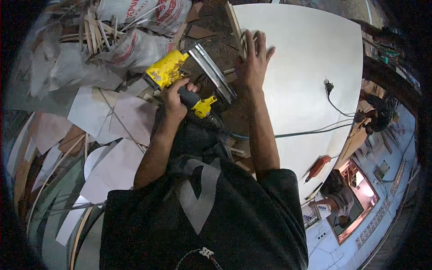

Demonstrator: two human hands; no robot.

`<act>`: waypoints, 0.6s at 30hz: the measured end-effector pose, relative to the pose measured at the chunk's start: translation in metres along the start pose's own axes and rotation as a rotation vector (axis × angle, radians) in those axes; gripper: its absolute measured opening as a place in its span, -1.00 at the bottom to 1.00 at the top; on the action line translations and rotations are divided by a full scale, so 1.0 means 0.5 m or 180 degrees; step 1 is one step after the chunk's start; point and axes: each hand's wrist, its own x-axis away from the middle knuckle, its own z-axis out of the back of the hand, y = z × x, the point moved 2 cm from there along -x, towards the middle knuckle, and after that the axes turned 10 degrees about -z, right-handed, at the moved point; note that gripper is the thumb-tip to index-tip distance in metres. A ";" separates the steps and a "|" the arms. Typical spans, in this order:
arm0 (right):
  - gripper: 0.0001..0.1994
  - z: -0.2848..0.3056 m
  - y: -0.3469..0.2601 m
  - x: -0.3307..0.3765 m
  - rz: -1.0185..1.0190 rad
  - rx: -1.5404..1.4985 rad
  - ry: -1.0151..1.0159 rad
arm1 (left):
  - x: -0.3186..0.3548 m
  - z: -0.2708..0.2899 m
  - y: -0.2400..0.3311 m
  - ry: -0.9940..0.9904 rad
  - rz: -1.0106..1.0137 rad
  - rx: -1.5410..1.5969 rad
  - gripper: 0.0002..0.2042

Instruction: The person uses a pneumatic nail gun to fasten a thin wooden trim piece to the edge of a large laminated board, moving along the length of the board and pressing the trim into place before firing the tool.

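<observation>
My left hand point(175, 99) is wrapped round the black grip of a yellow pneumatic nail gun point(166, 69). Its long silver magazine point(213, 72) slants down to the right, close to the panel's left edge. A dark air hose point(288, 134) runs from the grip's end across a large white panel point(310, 45). My right hand point(255, 58) lies at the panel's left edge with its fingers spread. Beside those fingers, a narrow wooden strip point(233, 22) follows the edge; its lower end is hidden by my hand. Part of a pale, curved thing shows by the fingertips, too hidden to name.
A red hand tool point(317, 168) and a black plug with its cord point(329, 86) lie on the panel. White sacks point(139, 49) and wood offcuts point(92, 33) fill the far left. Loose sheet pieces point(117, 171) cover the left floor. Another person point(339, 193) is at the lower right.
</observation>
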 end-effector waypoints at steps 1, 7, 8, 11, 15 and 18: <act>-0.21 0.005 0.004 0.000 0.0006 0.0022 -0.0006 | -0.005 -0.007 0.001 -0.0114 -0.0055 0.0095 -0.93; -0.45 0.038 -0.005 0.007 0.0174 -0.0269 -0.0179 | -0.030 -0.013 -0.002 -0.0246 0.0346 0.0154 -0.91; -0.45 0.041 -0.008 0.005 0.0157 -0.0265 -0.0190 | -0.032 -0.018 0.001 -0.0352 0.0401 0.0115 -0.88; -0.45 0.051 -0.008 0.004 0.0161 -0.0283 -0.0171 | -0.023 -0.067 0.029 -0.0444 0.0159 -0.0459 -0.83; -0.48 0.054 0.003 0.014 0.0210 -0.0191 -0.0189 | -0.025 -0.082 0.043 -0.0486 0.0246 -0.0446 -0.65; -0.44 0.060 -0.001 0.020 0.0191 -0.0253 -0.0166 | -0.022 -0.081 0.049 -0.0666 0.0002 -0.0600 -0.64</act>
